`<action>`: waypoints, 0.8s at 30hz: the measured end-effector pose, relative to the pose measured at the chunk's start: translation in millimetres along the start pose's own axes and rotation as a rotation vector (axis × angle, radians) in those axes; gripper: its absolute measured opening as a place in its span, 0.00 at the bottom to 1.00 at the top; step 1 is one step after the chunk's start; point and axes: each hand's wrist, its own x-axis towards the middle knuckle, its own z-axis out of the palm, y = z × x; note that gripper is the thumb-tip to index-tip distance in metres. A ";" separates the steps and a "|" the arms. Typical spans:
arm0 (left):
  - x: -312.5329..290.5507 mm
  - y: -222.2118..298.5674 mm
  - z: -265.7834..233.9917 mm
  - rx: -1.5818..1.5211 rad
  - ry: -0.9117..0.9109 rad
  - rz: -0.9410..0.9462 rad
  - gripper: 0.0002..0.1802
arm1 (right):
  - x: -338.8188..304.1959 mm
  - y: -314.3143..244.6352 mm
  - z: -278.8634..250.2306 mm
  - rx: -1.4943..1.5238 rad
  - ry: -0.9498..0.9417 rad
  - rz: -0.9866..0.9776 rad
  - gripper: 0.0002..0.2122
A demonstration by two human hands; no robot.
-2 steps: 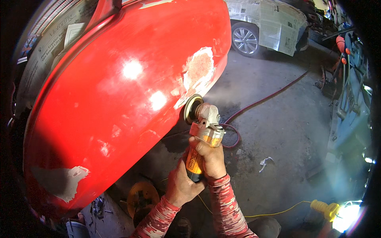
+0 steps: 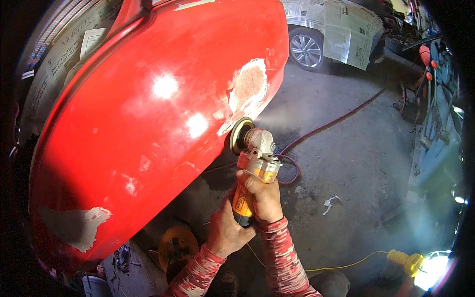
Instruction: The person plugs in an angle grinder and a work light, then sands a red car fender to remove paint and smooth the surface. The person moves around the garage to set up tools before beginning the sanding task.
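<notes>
Both hands are closed around a yellow and black angle grinder with a dusty metal head. My right hand grips its body just behind the head, and my left hand wraps the rear of the handle. The round disc at its front meets the lower edge of a red car panel, close to a stripped, pale patch. Fine dust sprays from the disc off to the right. Another bare grey patch shows at the panel's lower left.
A dark red hose loops over the concrete floor beside the grinder. At lower right a bright work lamp trails a yellow cord. Newspaper covers a car behind. Tools hang along the right. An orange reel stands below the panel.
Almost nothing differs; the grinder and both hands hold nearly the same place, with the disc at the panel's edge.
</notes>
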 end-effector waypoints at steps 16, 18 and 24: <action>12.3 2.0 6.8 -0.092 -0.019 0.011 0.47 | 9.8 -6.1 -3.7 -0.027 -0.006 -0.057 0.12; 11.2 3.4 6.6 -0.083 -0.024 -0.007 0.46 | 9.8 -7.2 -4.7 -0.058 -0.009 -0.007 0.16; 16.6 -1.2 6.2 -0.079 -0.033 0.024 0.43 | 14.8 -9.5 -5.2 -0.092 -0.004 -0.046 0.18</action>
